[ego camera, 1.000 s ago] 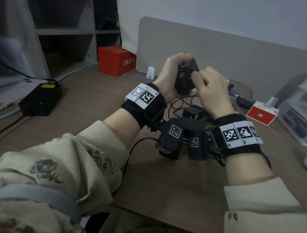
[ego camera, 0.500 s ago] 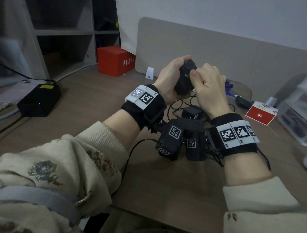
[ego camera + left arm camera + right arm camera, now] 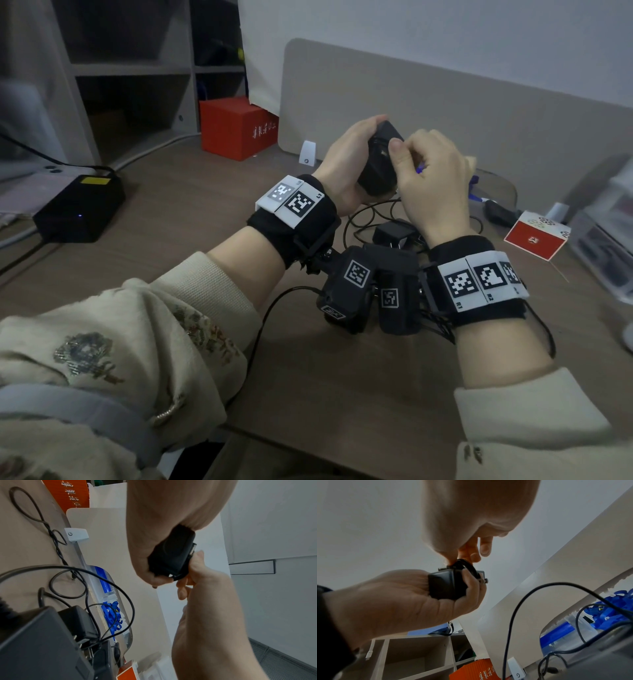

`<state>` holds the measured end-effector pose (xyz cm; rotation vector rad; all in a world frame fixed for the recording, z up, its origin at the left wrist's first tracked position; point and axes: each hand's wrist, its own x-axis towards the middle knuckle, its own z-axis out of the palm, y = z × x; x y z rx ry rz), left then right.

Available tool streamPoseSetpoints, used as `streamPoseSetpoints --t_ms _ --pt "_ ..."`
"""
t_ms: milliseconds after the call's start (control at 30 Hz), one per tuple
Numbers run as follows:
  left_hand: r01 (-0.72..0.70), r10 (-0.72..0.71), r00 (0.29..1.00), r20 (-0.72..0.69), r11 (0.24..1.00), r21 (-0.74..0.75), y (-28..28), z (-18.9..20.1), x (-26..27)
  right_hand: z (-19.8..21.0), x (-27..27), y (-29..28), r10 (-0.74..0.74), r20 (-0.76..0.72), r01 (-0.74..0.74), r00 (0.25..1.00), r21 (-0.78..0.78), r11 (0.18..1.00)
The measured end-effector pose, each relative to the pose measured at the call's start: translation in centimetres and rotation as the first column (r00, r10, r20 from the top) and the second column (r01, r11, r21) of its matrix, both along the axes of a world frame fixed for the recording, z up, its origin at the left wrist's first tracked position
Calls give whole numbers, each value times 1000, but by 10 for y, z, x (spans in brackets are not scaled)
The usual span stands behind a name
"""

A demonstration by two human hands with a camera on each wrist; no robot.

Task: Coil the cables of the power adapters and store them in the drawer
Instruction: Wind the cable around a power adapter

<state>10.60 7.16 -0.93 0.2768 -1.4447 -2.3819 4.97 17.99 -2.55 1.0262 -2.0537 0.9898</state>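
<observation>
My left hand grips a black power adapter raised above the desk; the same adapter fills its palm in both wrist views. My right hand pinches the adapter's black cable against the top of the block. A second black adapter lies on the desk under my hands, its prongs up, amid loose cable loops. No drawer is visible.
A black power brick sits on the desk at left, with a red box and open shelves behind it. A beige divider panel backs the desk. A red-and-white cube and clear plastic boxes stand at right.
My right hand has shifted slightly along the adapter's top, its thumb now over the upper face. The left hand keeps its grip and both hands stay raised.
</observation>
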Motion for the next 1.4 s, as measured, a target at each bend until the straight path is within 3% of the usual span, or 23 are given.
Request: streamPoseSetpoints --t_ms 167,433,833,1033,1300,1400 --pt "-19 22 998 -56 999 48 -2 -1 -5 -4 1 -7 197 166 -148 966 -269 952" --pt "17 -4 992 -127 995 99 -6 0 -7 -4 6 -12 422 218 -257 880 -531 808" --pt "71 -55 985 -162 993 96 -5 2 -1 -3 9 -9 537 209 -355 817 -551 755" --pt "69 -56 992 -115 991 117 -5 3 -1 -4 12 -7 581 231 -394 780 -539 744" --pt "93 -75 984 -160 990 105 -8 -3 -2 -8 18 -17 499 284 -288 819 -550 784" --pt "109 -84 981 -173 984 142 -9 -5 -6 -3 19 -18 499 341 -226 797 -598 769"
